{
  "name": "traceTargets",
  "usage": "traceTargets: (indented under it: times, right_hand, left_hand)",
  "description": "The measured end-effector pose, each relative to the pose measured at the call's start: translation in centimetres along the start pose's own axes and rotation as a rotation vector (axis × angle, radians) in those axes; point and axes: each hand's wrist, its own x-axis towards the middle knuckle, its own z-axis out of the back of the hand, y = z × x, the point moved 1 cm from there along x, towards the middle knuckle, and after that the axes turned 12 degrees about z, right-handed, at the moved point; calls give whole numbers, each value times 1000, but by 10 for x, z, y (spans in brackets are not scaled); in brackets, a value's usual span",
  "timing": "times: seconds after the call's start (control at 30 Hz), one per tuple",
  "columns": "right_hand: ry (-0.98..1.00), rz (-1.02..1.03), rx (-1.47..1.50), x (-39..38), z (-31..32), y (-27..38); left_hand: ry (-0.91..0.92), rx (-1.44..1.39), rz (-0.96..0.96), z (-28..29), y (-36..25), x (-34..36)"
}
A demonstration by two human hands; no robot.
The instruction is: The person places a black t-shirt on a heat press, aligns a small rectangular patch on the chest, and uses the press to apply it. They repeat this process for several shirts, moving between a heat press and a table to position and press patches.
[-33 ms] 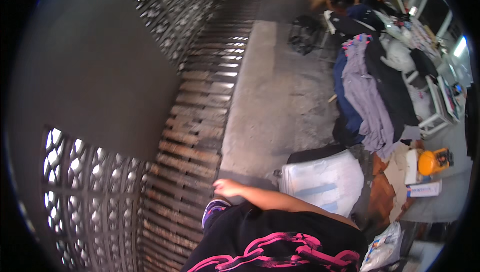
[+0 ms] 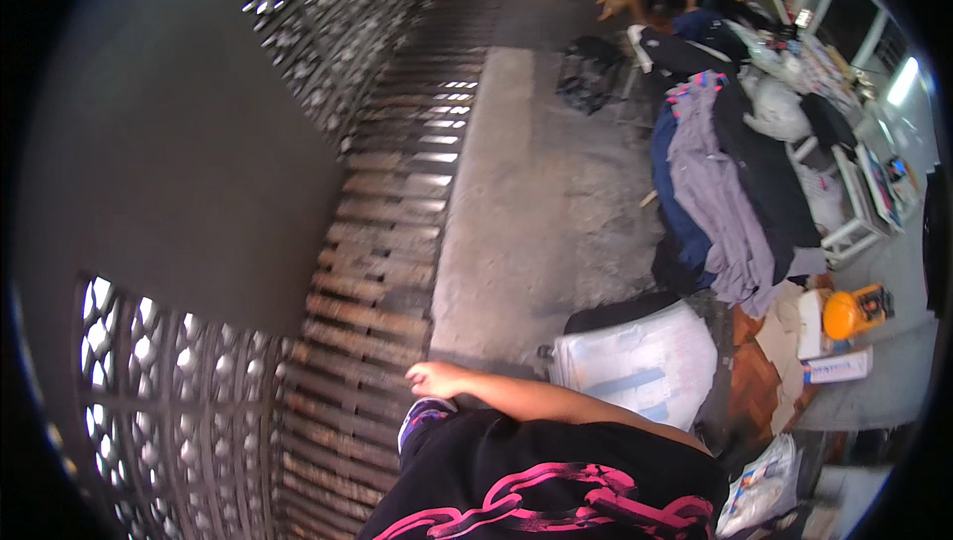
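My right hand (image 2: 434,379) hangs in front of my body, its forearm crossing from the right over my black shirt with a pink chain print (image 2: 586,485). Its fingers are loosely bent and apart, with nothing seen between them. Just below the hand show patterned purple shorts (image 2: 425,419). To the right of the forearm lies a stack of white sheets or wrapped bundles (image 2: 640,361), apart from the hand. My left hand is out of view.
A slatted strip (image 2: 372,272) runs along the patterned block wall (image 2: 184,371), beside a concrete floor (image 2: 526,232). At right are heaped grey and dark garments (image 2: 720,183), a white frame (image 2: 859,212), a yellow-orange object (image 2: 847,316) and a plastic bag (image 2: 759,490). Farther back lies a black bag (image 2: 588,73).
The surroundings have shifted slightly to the left in view. My right hand has moved a little left in the picture, still beside the shorts and holding nothing visible.
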Motion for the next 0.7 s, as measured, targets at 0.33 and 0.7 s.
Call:
traceTargets:
  times: [0.33,0.7]
  right_hand:
    - [-646,-1183,-233,-43,271,-221]
    - [-516,-1239,-111,-83,316,-305]
  left_hand:
    - [872,-877,-125,254,-499,379]
    - [-299,447,-1278,398,-1015,443]
